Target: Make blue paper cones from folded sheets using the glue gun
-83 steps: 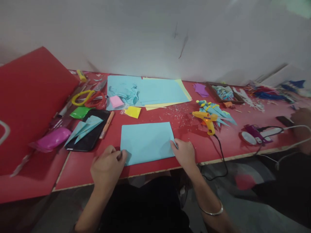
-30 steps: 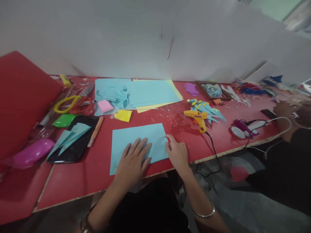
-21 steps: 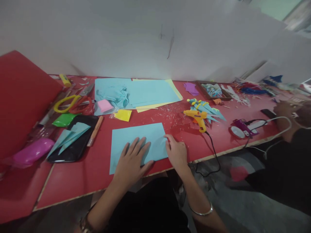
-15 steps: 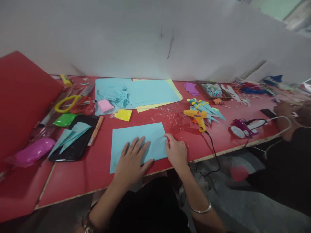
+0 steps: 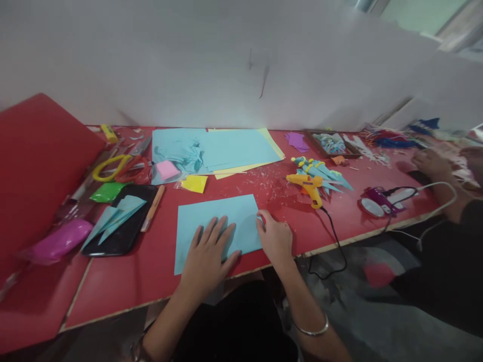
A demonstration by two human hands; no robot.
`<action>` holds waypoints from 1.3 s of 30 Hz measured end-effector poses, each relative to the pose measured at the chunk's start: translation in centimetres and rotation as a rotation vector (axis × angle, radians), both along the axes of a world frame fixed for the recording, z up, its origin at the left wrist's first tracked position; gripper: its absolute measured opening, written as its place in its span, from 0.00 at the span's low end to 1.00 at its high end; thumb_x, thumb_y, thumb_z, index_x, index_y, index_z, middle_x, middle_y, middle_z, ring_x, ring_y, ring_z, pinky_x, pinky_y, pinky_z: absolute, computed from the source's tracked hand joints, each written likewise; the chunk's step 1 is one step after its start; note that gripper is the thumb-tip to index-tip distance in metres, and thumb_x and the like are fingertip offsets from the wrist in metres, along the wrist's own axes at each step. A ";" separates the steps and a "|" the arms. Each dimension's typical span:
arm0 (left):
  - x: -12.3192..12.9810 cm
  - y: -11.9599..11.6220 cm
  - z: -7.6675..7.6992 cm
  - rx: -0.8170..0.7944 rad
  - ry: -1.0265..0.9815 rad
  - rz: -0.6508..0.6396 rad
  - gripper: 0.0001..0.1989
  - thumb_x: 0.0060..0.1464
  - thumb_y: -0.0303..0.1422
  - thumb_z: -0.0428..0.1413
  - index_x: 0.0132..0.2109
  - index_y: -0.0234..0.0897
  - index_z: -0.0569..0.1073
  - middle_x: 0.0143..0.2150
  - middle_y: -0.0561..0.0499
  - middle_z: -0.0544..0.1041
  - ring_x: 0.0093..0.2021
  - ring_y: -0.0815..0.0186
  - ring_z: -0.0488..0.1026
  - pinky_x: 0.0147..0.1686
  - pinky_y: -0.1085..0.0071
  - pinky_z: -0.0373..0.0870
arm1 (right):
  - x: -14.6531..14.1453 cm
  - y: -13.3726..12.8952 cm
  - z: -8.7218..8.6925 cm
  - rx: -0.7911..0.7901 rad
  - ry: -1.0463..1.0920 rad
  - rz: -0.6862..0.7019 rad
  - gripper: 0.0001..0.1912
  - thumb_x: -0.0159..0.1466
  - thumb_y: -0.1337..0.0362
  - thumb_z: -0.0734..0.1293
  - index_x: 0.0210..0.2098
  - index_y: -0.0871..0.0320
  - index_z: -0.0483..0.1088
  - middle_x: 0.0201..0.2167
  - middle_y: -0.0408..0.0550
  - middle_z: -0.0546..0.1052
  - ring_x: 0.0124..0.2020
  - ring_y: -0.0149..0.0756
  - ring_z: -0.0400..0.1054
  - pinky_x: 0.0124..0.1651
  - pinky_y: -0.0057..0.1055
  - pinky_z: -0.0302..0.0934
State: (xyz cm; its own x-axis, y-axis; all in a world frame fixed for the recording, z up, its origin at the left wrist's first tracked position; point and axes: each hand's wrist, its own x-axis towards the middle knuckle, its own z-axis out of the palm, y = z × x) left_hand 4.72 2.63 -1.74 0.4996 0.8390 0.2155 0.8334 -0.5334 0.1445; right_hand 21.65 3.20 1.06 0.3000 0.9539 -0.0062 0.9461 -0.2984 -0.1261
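A: Where was the blue sheet [image 5: 243, 226] laid?

B: It was laid flat on the red table [image 5: 121, 286], near the front edge, directly before the person.

A: How was it held?

B: It was partly covered by the left hand [image 5: 207, 256], whose fingers were spread, with nothing gripped. Its right edge was met by the right hand [image 5: 277, 241], with thumb and forefinger curled close together; whether the paper was pinched between them or only touched could not be told.

A: How much appeared to be done?

B: On that sheet, little could be judged done: no cut was seen, a plain four-sided outline was shown, and whether it was doubled over could not be made out. Elsewhere, narrow pointed blue pieces [image 5: 123, 211] were rested on a flat black object [image 5: 130, 236]. A blue paper piece trimmed with yellow [image 5: 319, 168] was partly hidden behind the glue gun [image 5: 309, 185]; that one was judged much further along.

A: And what was left?

B: Any shaping of the sheet under the hands was judged not yet done. Farther back, more blue sheets [image 5: 237, 148] were stacked over yellow sheets [image 5: 273, 144], with loose blue scraps [image 5: 184, 153] heaped at the left; none of these was touched by either hand.
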 end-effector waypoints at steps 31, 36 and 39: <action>-5.6 -0.6 0.2 -0.112 0.102 0.275 0.29 0.52 0.50 0.45 0.59 0.48 0.58 0.64 0.54 0.55 0.62 0.57 0.53 0.59 0.53 0.49 | 0.0 0.0 -1.5 0.116 -0.081 -0.015 0.12 0.63 0.60 0.55 0.43 0.52 0.65 0.27 0.50 0.76 0.31 0.38 0.72 0.34 0.30 0.57; -8.7 -1.1 -0.6 -0.140 0.022 0.290 0.31 0.51 0.51 0.44 0.59 0.44 0.59 0.63 0.50 0.56 0.62 0.56 0.53 0.58 0.55 0.52 | 0.1 -0.2 -1.5 0.130 -0.068 -0.010 0.12 0.64 0.61 0.54 0.43 0.53 0.64 0.29 0.50 0.76 0.33 0.38 0.72 0.35 0.30 0.57; -10.0 -1.0 -0.8 -0.154 -0.063 0.275 0.31 0.50 0.51 0.44 0.59 0.42 0.60 0.63 0.49 0.57 0.60 0.57 0.56 0.57 0.58 0.54 | 0.1 -0.2 -1.4 0.108 -0.044 -0.012 0.12 0.64 0.61 0.54 0.44 0.53 0.64 0.30 0.50 0.76 0.34 0.38 0.72 0.36 0.30 0.57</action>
State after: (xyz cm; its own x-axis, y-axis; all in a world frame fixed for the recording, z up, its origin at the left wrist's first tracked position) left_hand -5.24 1.67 -2.58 0.2392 0.9659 0.0991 0.9301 -0.2572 0.2622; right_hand 21.72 2.96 -0.30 0.3092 0.9447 0.1096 0.9478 -0.2968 -0.1162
